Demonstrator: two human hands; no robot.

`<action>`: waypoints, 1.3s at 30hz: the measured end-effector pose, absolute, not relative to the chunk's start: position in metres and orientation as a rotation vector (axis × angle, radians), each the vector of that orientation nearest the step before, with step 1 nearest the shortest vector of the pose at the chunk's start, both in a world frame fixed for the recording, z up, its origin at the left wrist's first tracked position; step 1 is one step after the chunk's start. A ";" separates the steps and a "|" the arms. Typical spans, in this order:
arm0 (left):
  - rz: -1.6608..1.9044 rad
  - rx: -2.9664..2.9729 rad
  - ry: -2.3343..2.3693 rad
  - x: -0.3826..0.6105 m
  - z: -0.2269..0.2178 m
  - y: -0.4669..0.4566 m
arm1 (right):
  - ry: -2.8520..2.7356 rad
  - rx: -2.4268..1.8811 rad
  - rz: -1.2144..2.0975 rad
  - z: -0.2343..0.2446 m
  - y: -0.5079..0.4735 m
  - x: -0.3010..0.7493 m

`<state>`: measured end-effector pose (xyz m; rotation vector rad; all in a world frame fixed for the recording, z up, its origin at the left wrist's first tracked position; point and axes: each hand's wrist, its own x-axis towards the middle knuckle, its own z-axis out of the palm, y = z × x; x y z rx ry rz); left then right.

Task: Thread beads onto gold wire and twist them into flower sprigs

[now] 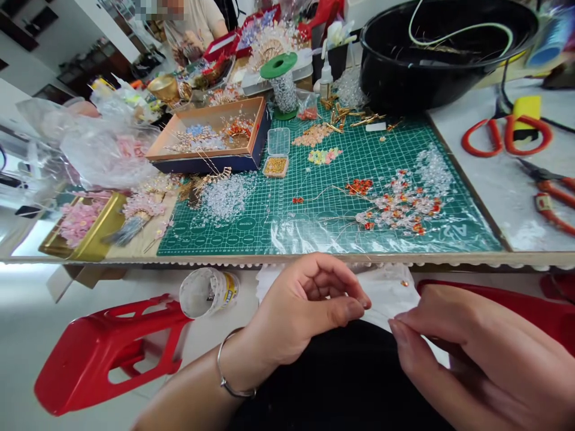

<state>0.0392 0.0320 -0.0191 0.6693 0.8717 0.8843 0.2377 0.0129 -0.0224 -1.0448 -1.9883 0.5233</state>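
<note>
In front of the table edge, over my lap, my left hand [314, 305] pinches with thumb and index finger; a bracelet is round its wrist. My right hand [476, 353] is closed in a pinch just to the right. A very fine wire [381, 313] runs across the gap between the two sets of fingertips. Above the right fingers an orange bead [404, 283] shows against white material; I cannot tell whether it is on the wire. Beyond, on the green cutting mat [251, 236], lie wired sprays of clear and orange beads [399, 206] and small orange beads [359, 186].
Clear bead piles [227, 196], an open box of hair ornaments [206, 161], a green wire spool [283, 90] and a black basin [404, 78] stand on the table. Red-handled scissors [507, 134] and pliers [548, 185] lie right. A red stool [76, 359] is below left; a person sits opposite.
</note>
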 end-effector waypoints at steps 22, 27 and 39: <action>0.811 1.013 1.007 0.036 -0.008 0.029 | -2.027 -1.072 0.548 -0.024 0.012 0.238; 0.821 1.003 1.001 0.036 -0.008 0.029 | -2.021 -1.073 0.557 -0.024 0.011 0.239; 0.785 1.022 1.041 0.039 -0.006 0.029 | -2.013 -1.032 0.587 -0.025 0.013 0.240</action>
